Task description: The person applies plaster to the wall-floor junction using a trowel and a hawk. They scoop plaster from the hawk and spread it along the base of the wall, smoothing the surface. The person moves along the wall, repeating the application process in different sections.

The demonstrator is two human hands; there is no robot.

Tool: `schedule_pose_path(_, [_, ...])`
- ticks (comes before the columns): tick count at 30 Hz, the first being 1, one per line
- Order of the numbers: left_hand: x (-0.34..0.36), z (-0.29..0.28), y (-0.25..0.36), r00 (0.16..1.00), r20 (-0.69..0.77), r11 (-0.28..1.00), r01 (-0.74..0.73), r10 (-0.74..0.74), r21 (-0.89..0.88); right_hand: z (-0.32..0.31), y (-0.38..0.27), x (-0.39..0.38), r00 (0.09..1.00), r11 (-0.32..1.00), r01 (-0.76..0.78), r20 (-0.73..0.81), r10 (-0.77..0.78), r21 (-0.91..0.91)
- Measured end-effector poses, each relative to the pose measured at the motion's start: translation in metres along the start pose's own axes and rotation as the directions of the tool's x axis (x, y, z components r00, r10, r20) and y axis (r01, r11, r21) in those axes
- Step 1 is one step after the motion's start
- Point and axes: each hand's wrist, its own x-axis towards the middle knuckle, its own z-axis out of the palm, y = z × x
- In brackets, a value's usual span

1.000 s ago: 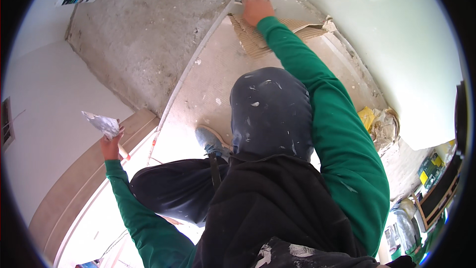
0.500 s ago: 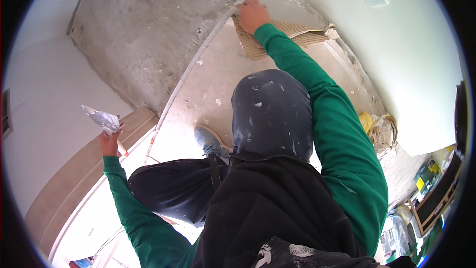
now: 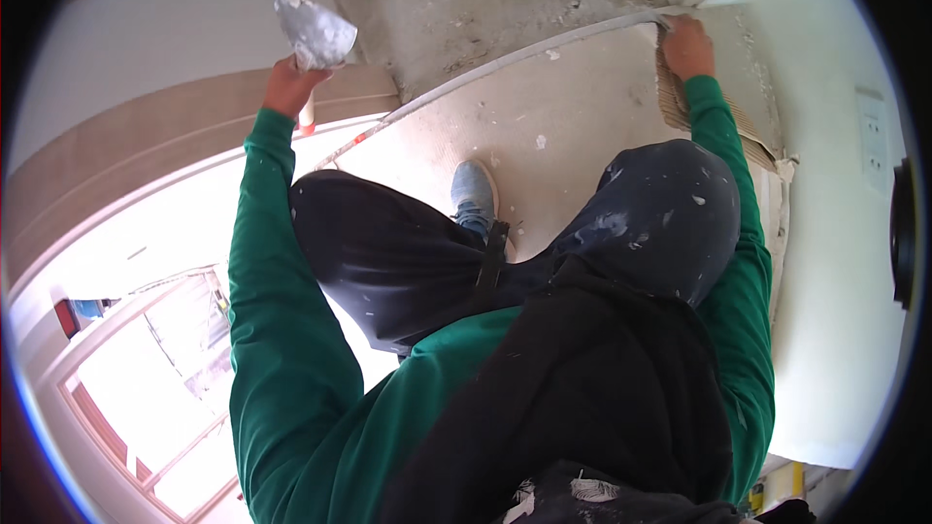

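1. A person in green long sleeves crouches on a pale, speckled floor (image 3: 582, 121), both arms stretched forward and the two bare hands set well apart.

2. At upper left, the left hand (image 3: 289, 87) is closed around a putty knife with a broad, smeared grey metal blade (image 3: 316, 31). The blade rises above the fist, tilted up and to the left; the pale handle, tipped in orange-red, pokes out below.

3. At upper right, the right hand (image 3: 690, 47) reaches down to the far end of a long, narrow, light-grey strip (image 3: 524, 54) that crosses the floor. Its fingertips are partly hidden, and whether they grip anything cannot be told.

4. The putty knife is well away from the right hand, across the width of the crouching body and beyond the strip's nearer end.

5. Just beside the right hand, a ribbed sheet of brown corrugated cardboard (image 3: 672, 97) lies on the floor, partly covered by the wrist and green cuff.

6. Between the arms are a blue-grey laced shoe (image 3: 473, 186) and dark trousers (image 3: 670, 213) spattered with white at the knee.
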Motion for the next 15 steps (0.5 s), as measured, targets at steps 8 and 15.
schedule_pose_path(8, [-0.019, 0.005, 0.014, 0.998, 0.002, 0.994, -0.065, 0.065, 0.082, -0.026, 0.005, -0.032, 0.988, 0.864, -0.013, -0.129, 0.09, 0.503])
schedule_pose_path(15, [0.017, 0.03, 0.051, 0.987, 0.043, 0.963, -0.159, 0.154, 0.217, -0.021, 0.07, -0.092, 0.796, -0.371, -0.368, 0.495, 0.349, 0.852])
